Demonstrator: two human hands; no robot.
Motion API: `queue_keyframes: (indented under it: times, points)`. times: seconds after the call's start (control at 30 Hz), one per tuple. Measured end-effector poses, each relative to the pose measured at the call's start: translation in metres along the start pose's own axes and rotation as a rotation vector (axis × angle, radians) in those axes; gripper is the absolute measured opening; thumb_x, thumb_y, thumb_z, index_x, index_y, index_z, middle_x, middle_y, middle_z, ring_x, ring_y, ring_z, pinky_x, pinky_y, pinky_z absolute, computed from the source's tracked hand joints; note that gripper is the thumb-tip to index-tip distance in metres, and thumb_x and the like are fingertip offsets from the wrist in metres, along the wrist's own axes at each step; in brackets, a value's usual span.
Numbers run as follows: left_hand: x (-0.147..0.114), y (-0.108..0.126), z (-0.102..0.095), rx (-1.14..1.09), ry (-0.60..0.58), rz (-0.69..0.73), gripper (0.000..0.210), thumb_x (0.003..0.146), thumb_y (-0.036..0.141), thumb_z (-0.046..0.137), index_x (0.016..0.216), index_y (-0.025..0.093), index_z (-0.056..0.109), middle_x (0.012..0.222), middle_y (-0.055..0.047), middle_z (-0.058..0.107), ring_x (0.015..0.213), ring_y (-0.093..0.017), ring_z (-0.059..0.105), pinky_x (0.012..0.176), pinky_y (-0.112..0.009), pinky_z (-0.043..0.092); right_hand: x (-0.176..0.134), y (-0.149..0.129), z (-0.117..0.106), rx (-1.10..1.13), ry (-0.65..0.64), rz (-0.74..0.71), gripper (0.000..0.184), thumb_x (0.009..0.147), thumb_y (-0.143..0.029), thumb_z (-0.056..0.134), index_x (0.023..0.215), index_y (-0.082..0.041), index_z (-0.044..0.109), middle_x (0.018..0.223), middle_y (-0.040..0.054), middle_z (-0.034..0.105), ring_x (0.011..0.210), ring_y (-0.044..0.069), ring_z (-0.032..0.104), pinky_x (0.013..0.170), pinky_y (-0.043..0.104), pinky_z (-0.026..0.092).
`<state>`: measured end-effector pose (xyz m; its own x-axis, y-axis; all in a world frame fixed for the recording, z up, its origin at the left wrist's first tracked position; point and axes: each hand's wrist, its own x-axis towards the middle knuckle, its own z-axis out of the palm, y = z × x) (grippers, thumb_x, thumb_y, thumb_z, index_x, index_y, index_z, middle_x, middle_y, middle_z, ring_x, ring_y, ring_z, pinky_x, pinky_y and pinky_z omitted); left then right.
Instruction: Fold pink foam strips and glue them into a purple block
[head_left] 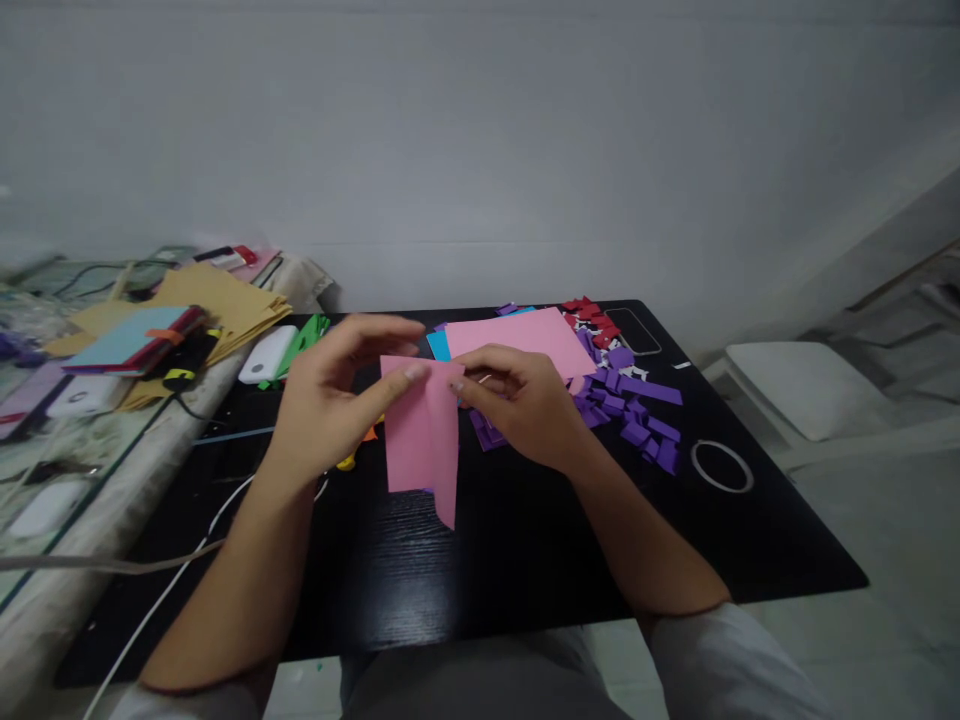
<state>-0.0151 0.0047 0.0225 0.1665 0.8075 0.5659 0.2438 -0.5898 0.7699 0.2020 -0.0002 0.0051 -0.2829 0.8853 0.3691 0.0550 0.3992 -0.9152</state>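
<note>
Your right hand (525, 405) pinches the upper right corner of a pink sheet (409, 430) between thumb and curled fingers, above a black table (405, 580). Your left hand (326, 400) lays its thumb along the sheet's top edge, the index finger arching above and apart from the paper; whether your other left fingers press it from behind, one cannot tell. The sheet hangs upright between your hands, its right side curling toward you in a narrow flap that dips below the rest.

Just beyond your right hand, a larger pink sheet (517, 335) lies flat, partly covering blue paper (439, 346). To its right, purple pieces (637, 425) spread in a loose heap, with red pieces (589, 312) behind them near the far edge. A pale ring (721, 467) rests on the tabletop nearer your right forearm.

Beyond your left hand, green pieces (304, 345) sit beside a white device (268, 354), while a white cable (176, 580) trails past your left forearm. Farther left, brown paper (225, 300) lies behind a notebook with a light blue cover (131, 340). A white seat (802, 385) stands right of the table.
</note>
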Motion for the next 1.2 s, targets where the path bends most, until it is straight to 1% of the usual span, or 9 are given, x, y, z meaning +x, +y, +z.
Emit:
queue_keyframes:
  times: [0.07,0.13,0.27,0.37,0.53,0.77,0.9,1.0,1.2]
  points:
    - [-0.002,0.000,0.001,0.076,-0.033,0.009,0.020,0.087,0.032,0.085,0.105,0.027,0.082,0.101,-0.004,0.080,0.092,-0.021,0.074,0.085,-0.033,0.060,0.000,-0.001,0.001,-0.011,-0.004,-0.015,0.017,0.096,-0.035,0.071,0.100,-0.022,0.080,0.105,0.0062,0.079,0.093,0.019,0.074,0.082,0.034,0.063]
    - [-0.003,0.001,0.002,0.097,-0.032,-0.008,0.016,0.087,0.032,0.084,0.102,0.026,0.083,0.097,-0.003,0.081,0.086,-0.018,0.074,0.078,-0.029,0.059,0.000,-0.002,0.003,0.018,0.009,-0.007,0.018,0.095,-0.036,0.072,0.102,-0.022,0.080,0.103,0.0062,0.079,0.091,0.019,0.074,0.082,0.034,0.064]
    - [-0.004,0.002,0.006,0.095,0.036,-0.003,0.015,0.084,0.030,0.087,0.098,0.026,0.084,0.095,-0.002,0.082,0.082,-0.016,0.073,0.072,-0.026,0.057,-0.001,-0.002,0.005,0.142,0.080,0.038,0.025,0.084,-0.035,0.085,0.104,-0.021,0.078,0.091,0.0023,0.077,0.085,0.017,0.074,0.078,0.031,0.065]
    - [-0.004,0.004,0.007,0.098,0.068,0.008,0.014,0.083,0.029,0.088,0.096,0.026,0.084,0.093,-0.002,0.082,0.081,-0.016,0.073,0.071,-0.026,0.056,-0.001,-0.003,0.007,0.210,0.108,0.064,0.028,0.079,-0.037,0.090,0.098,-0.021,0.077,0.086,0.0009,0.076,0.080,0.016,0.074,0.072,0.028,0.065]
    - [-0.004,0.006,0.008,0.098,0.083,-0.007,0.012,0.084,0.029,0.087,0.095,0.025,0.084,0.091,-0.002,0.081,0.077,-0.016,0.072,0.067,-0.027,0.055,-0.001,-0.008,0.008,0.214,0.147,0.058,0.027,0.079,-0.041,0.090,0.093,-0.021,0.078,0.086,0.0015,0.078,0.077,0.016,0.075,0.070,0.028,0.066]
    - [-0.004,0.008,0.009,0.108,0.085,0.016,0.011,0.084,0.025,0.087,0.094,0.025,0.084,0.088,-0.001,0.080,0.076,-0.013,0.070,0.066,-0.024,0.055,-0.002,-0.013,0.010,0.185,0.189,0.006,0.018,0.081,-0.034,0.089,0.088,-0.020,0.079,0.082,0.0006,0.080,0.065,0.012,0.073,0.069,0.026,0.066]
    - [-0.005,0.009,0.009,0.135,0.091,0.022,0.010,0.084,0.024,0.087,0.093,0.025,0.084,0.086,0.000,0.080,0.070,-0.011,0.067,0.060,-0.022,0.049,-0.003,-0.014,0.010,0.147,0.200,-0.020,0.011,0.084,-0.029,0.085,0.087,-0.020,0.079,0.082,0.0003,0.081,0.066,0.012,0.074,0.068,0.024,0.065]
    - [-0.006,0.010,0.009,0.138,0.096,0.014,0.010,0.084,0.025,0.087,0.093,0.025,0.084,0.085,0.000,0.080,0.065,-0.010,0.064,0.055,-0.022,0.045,-0.004,-0.014,0.010,0.129,0.205,-0.025,0.011,0.085,-0.030,0.084,0.088,-0.021,0.079,0.082,0.0002,0.081,0.067,0.013,0.075,0.067,0.025,0.066]
    - [-0.005,0.011,0.009,0.131,0.099,0.021,0.009,0.083,0.024,0.088,0.092,0.026,0.085,0.084,0.001,0.080,0.066,-0.009,0.065,0.056,-0.022,0.046,-0.004,-0.012,0.010,0.125,0.206,-0.049,0.009,0.085,-0.029,0.084,0.088,-0.021,0.079,0.083,0.0001,0.081,0.067,0.012,0.074,0.066,0.025,0.065]
